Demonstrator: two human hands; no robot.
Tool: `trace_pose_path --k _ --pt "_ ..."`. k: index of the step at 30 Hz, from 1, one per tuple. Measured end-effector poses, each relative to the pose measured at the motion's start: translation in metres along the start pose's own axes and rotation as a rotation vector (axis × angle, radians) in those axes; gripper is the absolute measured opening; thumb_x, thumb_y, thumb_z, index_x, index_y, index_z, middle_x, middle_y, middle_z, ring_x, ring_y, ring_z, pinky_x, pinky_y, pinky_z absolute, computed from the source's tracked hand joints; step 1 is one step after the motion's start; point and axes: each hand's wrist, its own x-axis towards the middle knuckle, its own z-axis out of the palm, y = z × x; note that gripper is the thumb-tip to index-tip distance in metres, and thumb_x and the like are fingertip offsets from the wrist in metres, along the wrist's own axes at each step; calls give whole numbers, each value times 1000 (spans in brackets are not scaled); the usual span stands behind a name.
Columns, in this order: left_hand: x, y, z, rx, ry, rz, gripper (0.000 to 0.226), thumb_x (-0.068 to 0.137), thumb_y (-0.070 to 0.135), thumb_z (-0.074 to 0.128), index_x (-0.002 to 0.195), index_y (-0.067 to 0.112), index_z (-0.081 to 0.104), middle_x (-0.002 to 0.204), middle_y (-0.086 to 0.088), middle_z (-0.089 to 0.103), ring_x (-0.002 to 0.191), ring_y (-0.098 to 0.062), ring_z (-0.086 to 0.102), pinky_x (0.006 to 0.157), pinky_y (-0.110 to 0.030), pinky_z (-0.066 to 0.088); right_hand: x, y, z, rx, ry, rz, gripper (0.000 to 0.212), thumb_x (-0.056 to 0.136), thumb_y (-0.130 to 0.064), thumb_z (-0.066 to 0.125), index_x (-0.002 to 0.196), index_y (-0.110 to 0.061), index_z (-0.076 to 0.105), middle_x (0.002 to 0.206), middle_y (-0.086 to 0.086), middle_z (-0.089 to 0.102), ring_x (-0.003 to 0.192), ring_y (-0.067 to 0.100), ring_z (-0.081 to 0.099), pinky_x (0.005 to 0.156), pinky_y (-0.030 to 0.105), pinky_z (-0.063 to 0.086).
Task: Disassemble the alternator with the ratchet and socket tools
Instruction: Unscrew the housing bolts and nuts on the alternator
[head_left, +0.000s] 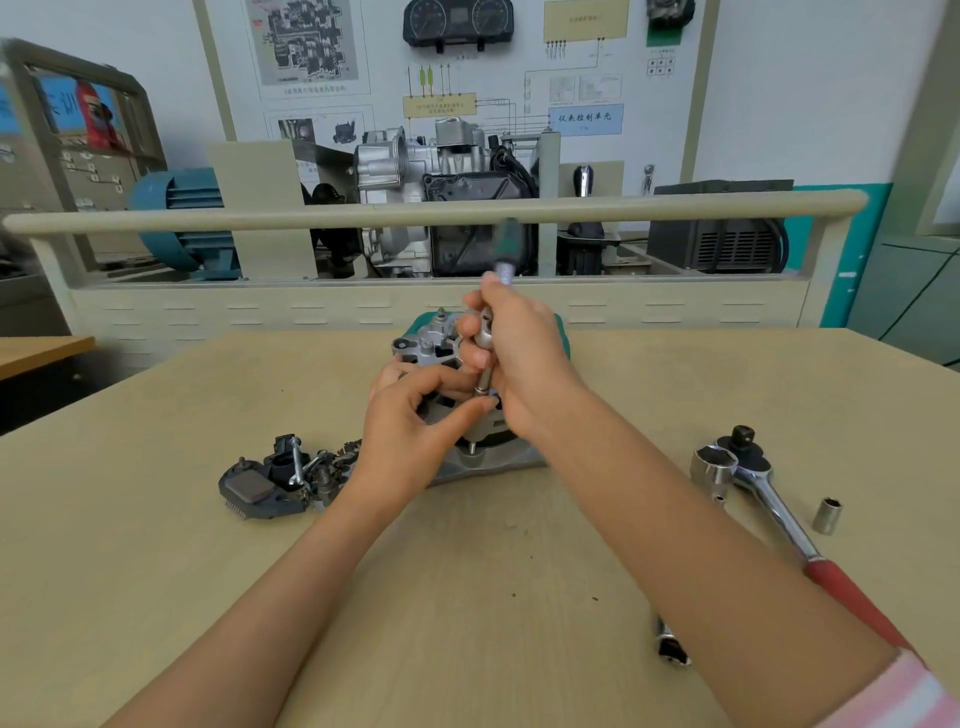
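Nearest the camera, two bare forearms reached out over the counter (156, 571) toward the alternator (431, 348), which sat at the far middle of it. Above the alternator, the right hand (524, 364) had its grip curled round a slim driver (485, 358) with a green handle, held nearly upright. The left hand (410, 431) pinched the driver's lower tip against the alternator's near face.

To do this step well, I judged that the left fingers should keep the tip seated square on the fastener while the right hand turned with steady downward pressure.

Counted: one alternator; one driver; one red-handled ratchet (779, 514) right of the alternator; one large socket (714, 467) at its head; one small socket (827, 515) beside it; one pile of removed parts (275, 480) left of the alternator.
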Motion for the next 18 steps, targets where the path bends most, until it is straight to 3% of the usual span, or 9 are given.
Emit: trace_pose_path --k 4,8,11,15,18 --pt "0 1 0 13 1 19 36 73 9 71 73 42 57 74 36 59 88 -11 45 82 -32 38 -6 13 10 226 287 -186 28 102 -19 29 76 -13 37 52 0 51 32 6 35 34 14 30" --pt "0 1 1 12 -3 30 41 72 5 71 70 42 54 71 35 59 85 0 42 79 -31 35 -5 13 12 163 302 -174 27 102 -19 27 77 -14 36 55 2 50 32 5 34 34 14 28" --pt "0 1 2 21 -1 18 30 74 14 74 74 39 58 71 24 60 88 -1 44 84 -30 38 1 2 3 27 103 -36 26 101 -20 30 77 -14 38 46 -3 46 27 5 26 39 19 24" --pt "-1 -1 1 11 -7 -40 24 75 21 75 82 40 62 82 22 55 95 -7 45 82 -17 37 10 -15 -11 -170 -272 159 29 102 -28 33 75 -17 40 40 -9 41 29 5 24 44 22 28" --pt "-1 -1 0 9 -10 -50 23 74 22 75 81 40 63 78 25 56 96 -9 46 83 -16 38 10 -17 -15 -184 -363 191 31 101 -30 35 74 -18 41 40 -9 40 30 5 24 46 22 28"
